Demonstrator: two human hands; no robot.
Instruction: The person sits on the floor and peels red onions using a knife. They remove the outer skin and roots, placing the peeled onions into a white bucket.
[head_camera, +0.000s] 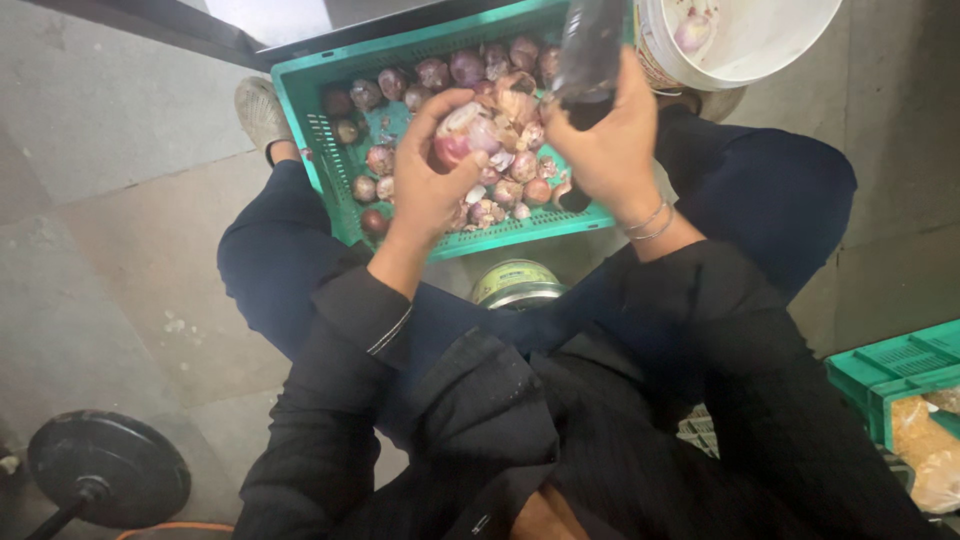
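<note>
over green crate (330, 160), left hand (430, 190) gripping peeling onion (465, 132), right hand (610, 140) clutching blurred knife (588, 50), tip cropped

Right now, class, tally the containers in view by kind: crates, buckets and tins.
Green plastic crates: 2, one holding onions and one at the right edge
White bucket: 1
Round tin: 1
Total: 4
</note>
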